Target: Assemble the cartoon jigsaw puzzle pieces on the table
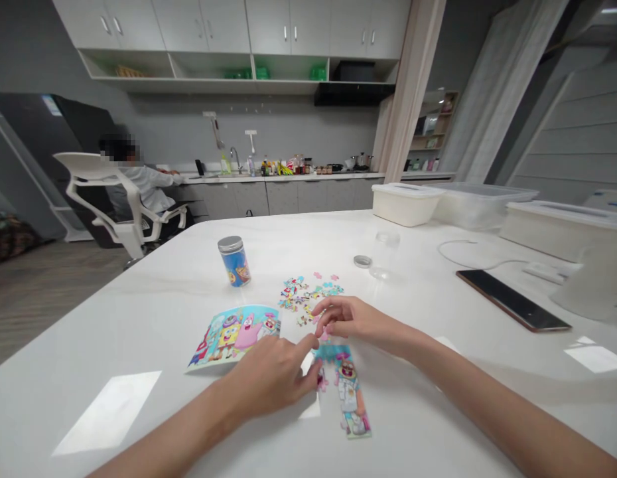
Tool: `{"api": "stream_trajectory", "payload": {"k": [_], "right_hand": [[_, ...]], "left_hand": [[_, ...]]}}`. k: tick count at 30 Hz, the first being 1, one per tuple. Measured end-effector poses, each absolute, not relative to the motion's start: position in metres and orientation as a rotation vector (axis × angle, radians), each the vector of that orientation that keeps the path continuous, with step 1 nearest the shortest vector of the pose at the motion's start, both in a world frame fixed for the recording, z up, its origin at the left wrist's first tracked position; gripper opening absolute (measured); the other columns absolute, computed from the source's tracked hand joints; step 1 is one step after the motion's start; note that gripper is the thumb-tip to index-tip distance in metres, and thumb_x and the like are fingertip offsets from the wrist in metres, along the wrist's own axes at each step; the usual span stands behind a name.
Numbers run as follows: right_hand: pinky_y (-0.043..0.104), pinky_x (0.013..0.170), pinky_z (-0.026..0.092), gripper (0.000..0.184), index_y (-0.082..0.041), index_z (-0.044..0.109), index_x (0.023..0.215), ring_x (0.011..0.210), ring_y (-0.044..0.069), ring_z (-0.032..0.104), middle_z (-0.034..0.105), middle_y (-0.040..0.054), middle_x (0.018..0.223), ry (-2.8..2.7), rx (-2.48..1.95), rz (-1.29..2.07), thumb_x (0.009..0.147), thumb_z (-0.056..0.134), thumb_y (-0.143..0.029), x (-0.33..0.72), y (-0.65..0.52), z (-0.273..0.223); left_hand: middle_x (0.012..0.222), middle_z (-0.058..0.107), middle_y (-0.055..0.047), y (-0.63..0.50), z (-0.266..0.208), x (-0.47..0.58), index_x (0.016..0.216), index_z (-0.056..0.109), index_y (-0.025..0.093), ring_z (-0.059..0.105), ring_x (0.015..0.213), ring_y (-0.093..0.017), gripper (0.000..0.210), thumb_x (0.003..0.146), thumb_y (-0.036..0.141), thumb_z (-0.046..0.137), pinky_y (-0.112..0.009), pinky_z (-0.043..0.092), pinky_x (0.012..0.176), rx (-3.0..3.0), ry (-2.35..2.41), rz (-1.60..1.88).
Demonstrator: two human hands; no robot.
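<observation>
My left hand point(276, 368) rests low over the table, thumb and index finger apart, with the thumb beside a small pink puzzle piece point(322, 380). Its index fingertip reaches close to the fingertips of my right hand point(351, 318), which are pinched at a pink jigsaw piece point(325, 335), partly hidden by the fingers. Just below lies a joined puzzle section point(349, 392), a teal top edge and a tall strip with a cartoon figure. Loose puzzle pieces point(301, 295) are scattered beyond my hands. A curved cartoon picture sheet point(233, 335) lies left, partly behind my left hand.
A blue printed jar with a metal lid point(233, 262) stands at left. Toward the right are a clear jar point(385, 255), a loose lid point(362, 261), a phone point(512, 300) and white bins point(405, 204). A person point(146, 186) sits at the far counter.
</observation>
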State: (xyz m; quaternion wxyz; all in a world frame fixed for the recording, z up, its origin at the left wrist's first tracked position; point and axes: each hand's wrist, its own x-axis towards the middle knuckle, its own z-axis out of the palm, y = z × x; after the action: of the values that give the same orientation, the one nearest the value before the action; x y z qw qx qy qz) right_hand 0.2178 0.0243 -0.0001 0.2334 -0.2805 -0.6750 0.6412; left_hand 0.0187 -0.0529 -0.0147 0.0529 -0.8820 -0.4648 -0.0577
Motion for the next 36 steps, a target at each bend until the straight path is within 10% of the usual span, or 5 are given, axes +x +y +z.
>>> {"api": "stream_trajectory", "payload": {"k": [24, 36], "right_hand": [[0.031, 0.085, 0.051, 0.026, -0.020, 0.067, 0.098, 0.092, 0.016, 0.061, 0.066, 0.0050, 0.100, -1.845, -0.834, 1.809, 0.073, 0.075, -0.023, 0.222, 0.019, 0.005], [0.031, 0.079, 0.050, 0.019, -0.020, 0.075, 0.089, 0.080, 0.015, 0.060, 0.067, 0.0035, 0.086, -1.855, -0.997, 1.734, 0.071, 0.076, -0.024, 0.226, 0.019, 0.007]], "left_hand": [[0.057, 0.060, 0.000, -0.052, -0.004, 0.022, 0.114, 0.059, 0.014, 0.059, 0.055, -0.018, 0.034, 0.094, 0.038, 0.045, -0.028, 0.041, 0.057, -2.635, -1.505, -0.197], [0.057, 0.061, -0.003, -0.053, -0.001, 0.021, 0.083, 0.063, 0.016, 0.055, 0.049, -0.015, 0.027, 0.092, 0.027, 0.040, -0.027, 0.035, 0.052, -2.699, -1.384, -0.168]]}}
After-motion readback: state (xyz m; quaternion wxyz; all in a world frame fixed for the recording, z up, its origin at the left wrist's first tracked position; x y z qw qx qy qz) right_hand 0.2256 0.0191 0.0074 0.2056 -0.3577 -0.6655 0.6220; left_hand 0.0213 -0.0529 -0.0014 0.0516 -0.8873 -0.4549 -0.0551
